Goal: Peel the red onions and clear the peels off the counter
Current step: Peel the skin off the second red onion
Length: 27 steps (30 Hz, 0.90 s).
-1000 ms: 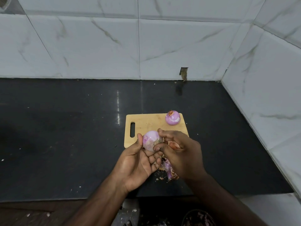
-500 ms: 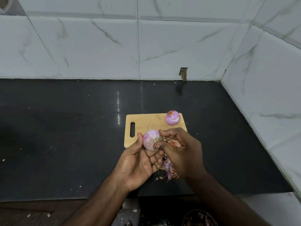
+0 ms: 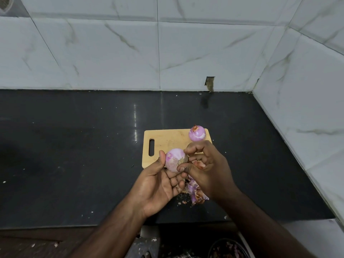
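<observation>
My left hand (image 3: 160, 185) cradles a pale purple red onion (image 3: 174, 160), root end toward my right hand, just above the near edge of a wooden cutting board (image 3: 167, 140). My right hand (image 3: 204, 168) pinches at the onion's root with thumb and forefinger, and a scrap of reddish peel sits under its curled fingers. A second peeled onion (image 3: 197, 133) rests on the board's far right corner. A heap of purple and brown peels (image 3: 195, 192) lies on the black counter (image 3: 74, 155) under my right wrist, partly hidden.
White marble-look tiled walls close the counter at the back and on the right. Small peel crumbs are scattered over the counter. Below the front edge at the lower right stands a dark bowl (image 3: 229, 248) holding peel scraps.
Both hands stay in place over the board's near edge. My right fingers have shifted slightly on the onion's root end; the forefinger has lifted a little.
</observation>
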### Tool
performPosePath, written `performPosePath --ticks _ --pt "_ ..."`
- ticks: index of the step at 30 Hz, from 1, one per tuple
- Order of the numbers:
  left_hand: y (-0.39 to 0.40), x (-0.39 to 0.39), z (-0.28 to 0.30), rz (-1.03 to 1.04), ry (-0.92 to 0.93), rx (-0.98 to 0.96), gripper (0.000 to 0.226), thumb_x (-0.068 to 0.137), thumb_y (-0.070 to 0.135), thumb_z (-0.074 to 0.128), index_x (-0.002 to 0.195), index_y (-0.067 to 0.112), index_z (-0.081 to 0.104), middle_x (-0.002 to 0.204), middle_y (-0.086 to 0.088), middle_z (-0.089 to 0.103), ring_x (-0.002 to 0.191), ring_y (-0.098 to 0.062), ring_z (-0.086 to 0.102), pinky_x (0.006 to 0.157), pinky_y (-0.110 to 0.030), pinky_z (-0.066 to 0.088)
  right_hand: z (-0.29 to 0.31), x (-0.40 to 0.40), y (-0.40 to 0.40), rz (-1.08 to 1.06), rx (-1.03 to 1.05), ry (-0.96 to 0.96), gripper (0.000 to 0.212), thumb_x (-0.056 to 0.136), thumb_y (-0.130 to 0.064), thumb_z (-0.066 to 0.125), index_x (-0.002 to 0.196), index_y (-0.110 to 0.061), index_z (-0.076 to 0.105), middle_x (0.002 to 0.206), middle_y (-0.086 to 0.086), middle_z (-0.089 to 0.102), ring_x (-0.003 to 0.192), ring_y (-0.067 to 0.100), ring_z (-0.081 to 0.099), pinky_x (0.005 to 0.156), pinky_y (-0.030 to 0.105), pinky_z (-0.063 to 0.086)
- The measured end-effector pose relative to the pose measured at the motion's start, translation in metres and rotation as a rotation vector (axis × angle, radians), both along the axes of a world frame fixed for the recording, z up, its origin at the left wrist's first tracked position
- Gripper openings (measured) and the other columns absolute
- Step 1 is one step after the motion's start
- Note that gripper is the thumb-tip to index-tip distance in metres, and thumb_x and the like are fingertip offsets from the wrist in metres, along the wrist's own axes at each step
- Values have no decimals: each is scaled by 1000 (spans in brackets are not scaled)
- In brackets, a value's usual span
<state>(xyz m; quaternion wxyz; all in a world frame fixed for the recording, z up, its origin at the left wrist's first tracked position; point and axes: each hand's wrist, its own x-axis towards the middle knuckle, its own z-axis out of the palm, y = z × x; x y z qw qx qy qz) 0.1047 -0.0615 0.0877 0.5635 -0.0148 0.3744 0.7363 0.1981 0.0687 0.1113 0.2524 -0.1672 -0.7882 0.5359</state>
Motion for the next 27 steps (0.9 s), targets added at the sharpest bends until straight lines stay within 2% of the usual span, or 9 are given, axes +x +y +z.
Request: performPosePath --ticks 5,8,11,14,16,19,23,27 --pt "0 -1 -1 -11 -2 12 63 87 59 54 112 3 71 85 -11 68 76 -19 66 74 -31 49 0 -2 3 28 63 3 36 68 -5 86 84 -22 58 85 -7 64 79 11 65 68 15 49" --pt "-1 -2 -1 -16 -1 11 62 88 60 53 107 5 75 85 -10 68 75 -18 65 74 -31 47 3 -2 6 85 106 -30 35 71 -6 85 84 -23 57 81 -11 61 75 8 61 68 12 45" --pt "0 -1 -1 -17 -6 13 64 87 60 53 109 4 75 86 -10 68 75 -17 66 73 -31 48 5 -1 9 113 78 -56 36 72 -8 85 81 -28 55 78 -9 61 72 7 59 66 19 47" --pt "1 -1 0 -11 -20 14 64 86 61 52 105 5 77 86 -11 70 74 -17 66 73 -31 48 8 1 10 117 -82 -7 37 72 -3 83 86 -29 60 91 -6 64 82 17 68 74 38 58" --pt "0 -2 0 -2 -20 5 64 88 61 50 100 6 78 87 -12 71 74 -17 66 73 -31 48 9 2 13 139 -117 18 33 78 4 77 92 -24 64 96 -4 67 85 19 71 78 42 60" --pt "1 -3 0 -12 -12 -10 65 87 62 49 99 5 79 96 -16 73 74 -17 66 73 -31 47 10 2 15 122 42 44 25 83 6 71 92 -17 67 92 -5 70 84 16 72 74 35 61" --pt "3 -3 0 -17 -6 -25 68 86 63 50 99 2 78 97 -16 73 74 -17 66 72 -30 48 0 0 18 76 439 41 20 86 1 67 93 -16 62 90 -12 64 86 8 63 75 25 53" --pt "4 -3 1 3 -19 -39 68 87 63 50 103 3 77 97 -16 73 73 -16 65 71 -30 47 -8 2 18 115 524 -3 32 86 4 56 98 -26 53 94 -14 54 87 2 52 76 11 40"
